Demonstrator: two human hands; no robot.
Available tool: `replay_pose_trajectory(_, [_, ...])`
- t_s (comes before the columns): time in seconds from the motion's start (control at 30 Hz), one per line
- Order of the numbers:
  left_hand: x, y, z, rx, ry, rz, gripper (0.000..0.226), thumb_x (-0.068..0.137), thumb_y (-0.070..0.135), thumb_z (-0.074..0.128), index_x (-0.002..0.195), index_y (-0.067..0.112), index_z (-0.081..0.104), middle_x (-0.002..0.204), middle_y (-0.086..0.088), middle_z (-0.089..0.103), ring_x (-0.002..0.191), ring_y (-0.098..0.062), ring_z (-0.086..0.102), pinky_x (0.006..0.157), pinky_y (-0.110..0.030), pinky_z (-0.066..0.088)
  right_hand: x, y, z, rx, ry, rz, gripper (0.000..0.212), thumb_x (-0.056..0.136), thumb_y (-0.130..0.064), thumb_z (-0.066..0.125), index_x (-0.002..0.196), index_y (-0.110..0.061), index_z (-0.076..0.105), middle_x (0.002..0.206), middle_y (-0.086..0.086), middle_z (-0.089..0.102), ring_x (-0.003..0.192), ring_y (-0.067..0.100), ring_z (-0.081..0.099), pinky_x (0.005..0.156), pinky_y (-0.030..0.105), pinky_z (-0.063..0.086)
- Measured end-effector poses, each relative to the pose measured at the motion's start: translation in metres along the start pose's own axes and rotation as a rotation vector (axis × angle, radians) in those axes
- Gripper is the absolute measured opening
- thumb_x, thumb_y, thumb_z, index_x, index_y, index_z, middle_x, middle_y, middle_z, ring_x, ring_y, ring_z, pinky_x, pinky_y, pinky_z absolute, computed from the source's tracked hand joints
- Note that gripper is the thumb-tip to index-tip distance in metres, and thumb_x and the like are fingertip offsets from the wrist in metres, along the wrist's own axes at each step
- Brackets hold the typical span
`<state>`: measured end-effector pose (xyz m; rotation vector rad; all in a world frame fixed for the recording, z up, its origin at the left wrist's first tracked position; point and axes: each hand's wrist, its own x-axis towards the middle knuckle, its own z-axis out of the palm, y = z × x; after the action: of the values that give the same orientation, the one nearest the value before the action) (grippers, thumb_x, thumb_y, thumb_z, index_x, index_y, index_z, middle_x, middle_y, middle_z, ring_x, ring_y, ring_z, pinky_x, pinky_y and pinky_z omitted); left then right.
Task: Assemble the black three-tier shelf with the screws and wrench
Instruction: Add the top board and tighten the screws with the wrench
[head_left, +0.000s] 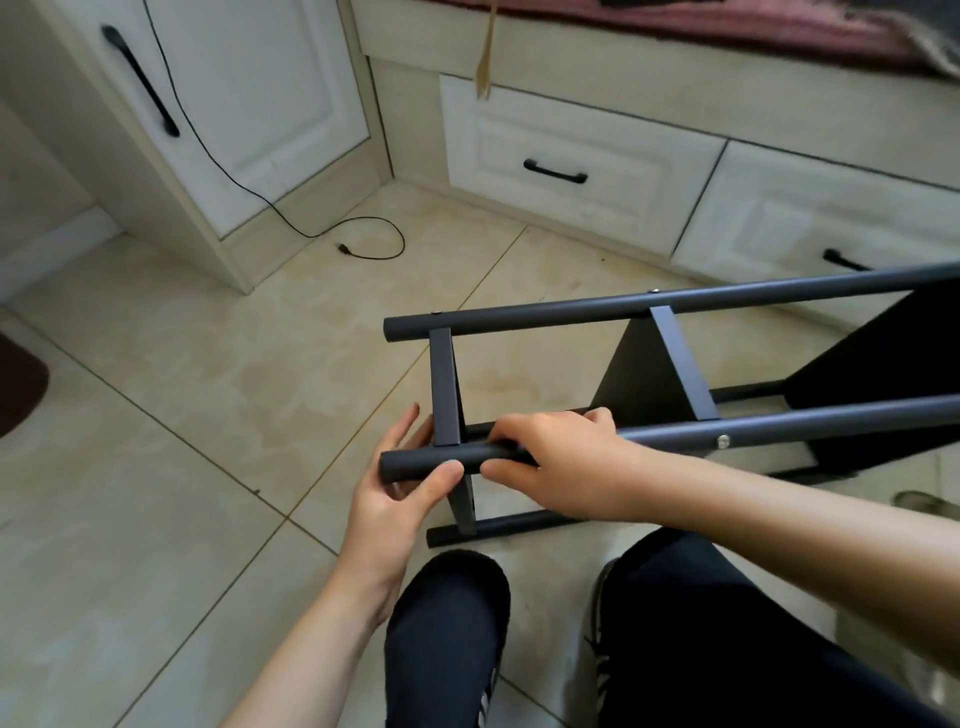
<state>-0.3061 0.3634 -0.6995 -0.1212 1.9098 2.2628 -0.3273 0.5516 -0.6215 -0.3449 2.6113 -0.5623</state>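
While the shelf (649, 374) lies on its side on the tiled floor (208, 389), near the person's knees, most of it looks joined already: two round posts run left to right on top, two more lie low against the tiles, and flat black tiers stand on edge between them. Far off sit white cabinets (249, 104) and drawers (571, 166), with a black cable (363, 239) trailing over the floor at the far left.

Both hands work at the left end of the near post (779, 423). The right hand (550, 462) is curled over the post just right of the end tier (445, 384), fingers wrapped around the tube. The left hand (400, 483) cups the post's tip from below, thumb pressed on its near side. The two hands lie just beside each other, with the tier's bracket between them.

A screw (723, 441) shows in the near post at the middle tier, and smaller ones top the far post (649, 304). No screw or wrench can be seen at the near-left joint, though fingers may hide one.

My guess is that this joint is being lined up or checked. If it is unfastened, a sideways tug could pull the post off the bracket and misalign the holes. Leaning weight on the tipped frame might rack it, straining the screws already in
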Motion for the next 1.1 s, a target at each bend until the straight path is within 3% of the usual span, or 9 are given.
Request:
replay_pose_trajectory(0.17, [0.000,-0.009,0.012,-0.108,-0.041,-0.091,0.090,0.066,0.054,0.083,0.145,0.031,0.049,0.135,0.002,0.066,0.129,-0.015,0.058,0.118,-0.042,0.034,0.001,0.005,0.008,-0.001,0.125,-0.012,0.019,0.099,-0.052,0.043,0.103,-0.036,0.053,0.085,-0.014,0.057,0.086,0.016,0.051,0.084,0.042,0.026])
replay_pose_trajectory(0.23, [-0.003,-0.011,0.018,-0.119,-0.037,-0.097,0.093,0.068,0.064,0.081,0.147,0.028,0.048,0.134,0.003,0.066,0.131,-0.014,0.057,0.118,-0.041,0.033,0.001,0.005,0.009,-0.015,0.175,-0.015,0.020,0.100,-0.051,0.042,0.103,-0.035,0.054,0.086,-0.012,0.058,0.086,0.016,0.051,0.083,0.041,0.026])
replay_pose_trajectory(0.37, [-0.004,-0.006,0.025,-0.126,-0.049,-0.078,0.092,0.065,0.074,0.078,0.145,0.041,0.047,0.139,0.010,0.062,0.134,-0.007,0.052,0.113,-0.032,0.033,-0.001,0.007,0.007,-0.004,0.252,-0.031,0.024,0.100,-0.052,0.043,0.106,-0.034,0.058,0.092,-0.012,0.062,0.090,0.016,0.056,0.089,0.042,0.028])
replay_pose_trajectory(0.6, [-0.005,0.024,0.038,-0.192,-0.045,-0.015,0.069,0.072,0.059,0.074,0.137,0.047,0.054,0.144,0.012,0.058,0.135,-0.007,0.051,0.112,-0.031,0.035,-0.014,0.001,-0.024,0.060,0.262,-0.069,0.027,0.100,-0.048,0.046,0.112,-0.032,0.064,0.088,-0.010,0.066,0.090,0.015,0.058,0.098,0.043,0.028])
replay_pose_trajectory(0.73, [-0.002,0.066,0.052,-0.197,-0.027,0.062,0.078,0.070,0.058,0.079,0.143,0.044,0.051,0.143,0.010,0.059,0.135,-0.009,0.051,0.114,-0.033,0.034,-0.029,-0.009,-0.057,0.150,0.332,-0.073,0.027,0.098,-0.049,0.048,0.109,-0.031,0.066,0.082,-0.009,0.065,0.089,0.013,0.057,0.099,0.038,0.026])
replay_pose_trajectory(0.87, [-0.001,0.119,0.074,-0.117,-0.027,0.176,0.072,0.077,0.056,0.075,0.143,0.047,0.049,0.134,0.018,0.064,0.126,0.001,0.056,0.106,-0.025,0.037,-0.052,-0.019,-0.098,0.269,0.427,-0.119,0.025,0.093,-0.049,0.057,0.103,-0.029,0.069,0.082,-0.006,0.066,0.086,0.011,0.058,0.095,0.039,0.035])
replay_pose_trajectory(1.03, [-0.017,0.197,0.108,-0.034,-0.065,0.298,0.044,0.079,0.051,0.068,0.122,0.058,0.056,0.120,0.031,0.067,0.113,0.015,0.058,0.091,-0.015,0.038,-0.091,-0.030,-0.143,0.374,0.602,-0.269,0.021,0.087,-0.035,0.071,0.100,-0.019,0.072,0.081,-0.001,0.067,0.074,0.011,0.061,0.074,0.033,0.052])
replay_pose_trajectory(1.1, [-0.029,0.229,0.123,0.056,-0.077,0.359,0.033,0.080,0.054,0.065,0.111,0.059,0.057,0.107,0.040,0.066,0.104,0.022,0.057,0.088,-0.015,0.038,-0.106,-0.035,-0.157,0.427,0.675,-0.317,0.018,0.087,-0.029,0.072,0.100,-0.016,0.073,0.083,0.001,0.069,0.075,0.014,0.063,0.072,0.034,0.055])
